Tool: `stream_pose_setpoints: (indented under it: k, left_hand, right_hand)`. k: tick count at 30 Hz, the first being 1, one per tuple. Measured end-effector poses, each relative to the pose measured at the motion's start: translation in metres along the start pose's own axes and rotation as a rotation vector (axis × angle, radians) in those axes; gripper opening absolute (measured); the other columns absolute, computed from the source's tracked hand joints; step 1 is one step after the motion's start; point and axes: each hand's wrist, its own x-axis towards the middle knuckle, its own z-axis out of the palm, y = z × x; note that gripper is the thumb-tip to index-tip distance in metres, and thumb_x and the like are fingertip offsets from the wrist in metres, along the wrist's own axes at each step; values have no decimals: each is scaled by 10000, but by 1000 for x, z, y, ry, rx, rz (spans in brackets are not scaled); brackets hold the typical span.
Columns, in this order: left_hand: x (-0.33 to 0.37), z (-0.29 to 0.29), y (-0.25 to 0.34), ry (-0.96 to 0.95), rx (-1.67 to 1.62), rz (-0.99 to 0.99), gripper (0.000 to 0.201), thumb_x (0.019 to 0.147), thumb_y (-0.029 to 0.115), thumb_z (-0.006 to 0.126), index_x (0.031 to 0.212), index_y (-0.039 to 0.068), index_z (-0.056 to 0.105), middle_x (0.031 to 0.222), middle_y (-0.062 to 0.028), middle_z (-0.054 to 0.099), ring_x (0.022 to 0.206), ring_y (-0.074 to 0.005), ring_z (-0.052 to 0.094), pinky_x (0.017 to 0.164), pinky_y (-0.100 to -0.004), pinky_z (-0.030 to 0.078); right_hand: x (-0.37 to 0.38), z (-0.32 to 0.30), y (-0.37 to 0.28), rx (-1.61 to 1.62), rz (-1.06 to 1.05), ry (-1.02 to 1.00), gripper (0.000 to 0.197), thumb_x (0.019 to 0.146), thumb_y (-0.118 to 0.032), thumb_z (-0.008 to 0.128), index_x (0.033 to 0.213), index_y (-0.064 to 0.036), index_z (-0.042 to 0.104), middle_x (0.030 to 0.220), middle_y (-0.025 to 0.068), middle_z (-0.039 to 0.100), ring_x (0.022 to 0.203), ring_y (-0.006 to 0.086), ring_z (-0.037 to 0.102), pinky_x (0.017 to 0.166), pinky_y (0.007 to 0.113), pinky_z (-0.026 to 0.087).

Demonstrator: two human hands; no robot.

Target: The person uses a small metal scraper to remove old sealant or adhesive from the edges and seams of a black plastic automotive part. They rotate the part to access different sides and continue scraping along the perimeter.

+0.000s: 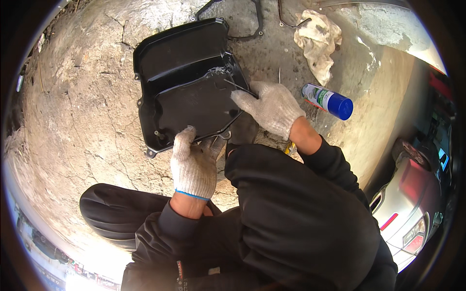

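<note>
A black oil pan [191, 106] lies tilted in front of me, its hollow inside facing up. My left hand [195, 167], in a white knitted glove, is closed on the near rim, thumb over the edge and fingers underneath. My right hand [275, 109], gloved the same way, is at the pan's right edge and pinches a thin dark metal rod [239, 87]. The rod's tip points into the pan, close to a shiny wet or whitish patch [221, 71]; whether it touches is unclear. A small metal stud [159, 135] stands in the pan's near left corner.
A dark pan gasket [260, 19] lies beyond the pan on cracked concrete. To the right are a crumpled rag [318, 43] and a spray can [327, 101] with a blue cap, on its side. My bent knee [257, 167] rises close to the pan. A car [412, 208] stands far right.
</note>
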Motion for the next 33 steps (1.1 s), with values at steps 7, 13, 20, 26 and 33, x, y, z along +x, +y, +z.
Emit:
stream_pose_setpoints:
  k: [7,13,20,26,33]
  left_hand:
    - [6,12,-11,123,-1,24,391,1031,178,721,1385,35,636,1312,-121,714,1235,-305,712,1056,-489,603]
    - [13,25,-15,162,55,137,332,1017,189,713,1303,25,677,1309,-106,723,1214,-279,713,1046,-442,599]
    - [8,28,-2,107,5,154,258,997,92,694,1247,32,695,1185,-100,741,1089,-277,742,946,-470,656]
    - [1,36,-2,-74,-162,50,427,1098,253,617,1452,16,603,1479,-133,648,1327,-260,656,1075,-406,591]
    - [0,31,19,-78,-1,151,394,1053,158,586,1369,-76,618,1424,-214,677,1270,-337,711,1067,-429,652]
  right_hand:
    - [-2,-1,-49,-32,-385,390,285,1039,-353,715,1071,-71,733,952,185,792,951,362,783,876,523,614]
    - [24,49,-50,-163,-418,350,219,960,-233,745,1094,-60,734,1044,147,773,1013,376,741,925,519,562]
    - [53,14,-31,-468,-337,497,192,965,-275,740,1041,-101,762,967,112,796,943,325,777,860,517,566]
    - [19,34,-71,-131,-589,407,281,947,-322,772,1118,-101,743,981,93,780,952,298,754,879,496,553]
    - [45,0,-41,-305,-477,728,257,917,-286,806,1075,-100,727,923,99,739,882,335,735,829,502,562]
